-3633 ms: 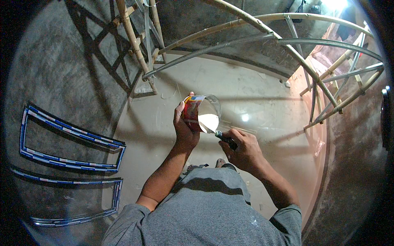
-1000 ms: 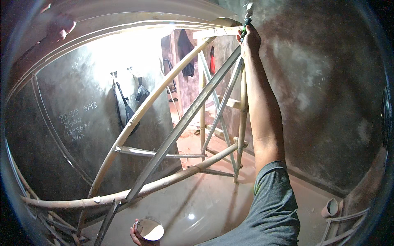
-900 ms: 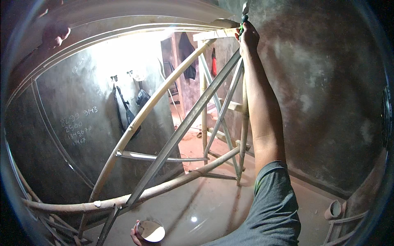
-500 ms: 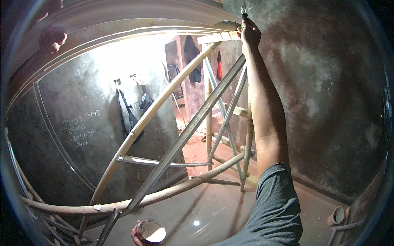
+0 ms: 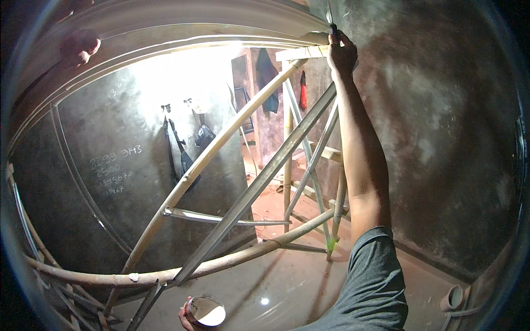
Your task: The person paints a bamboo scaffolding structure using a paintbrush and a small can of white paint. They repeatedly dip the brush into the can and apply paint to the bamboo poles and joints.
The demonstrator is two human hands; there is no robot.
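My right arm reaches up high along the dark wall. My right hand (image 5: 342,53) is closed round the dark handle of a putty knife (image 5: 332,28), whose thin pale blade points up into the corner where the wall meets the ceiling moulding. Low in the view, the fingers of my left hand (image 5: 185,319) wrap the side of a round tub (image 5: 206,310). Something whitish and smooth lies inside the tub; the rest of that hand is cut off by the lower edge.
Bamboo poles (image 5: 221,129) and metal bars (image 5: 256,182) form a scaffold before me. Pale moulding (image 5: 221,27) curves overhead. What looks like another person's hand (image 5: 81,48) is at the upper left. Dark bags (image 5: 178,151) hang on the wall; a pipe end (image 5: 452,298) stands lower right.
The whole view has shifted slightly, so the scaffold and wall sit a little farther right. My right hand has turned slightly with the putty knife; my left keeps the tub.
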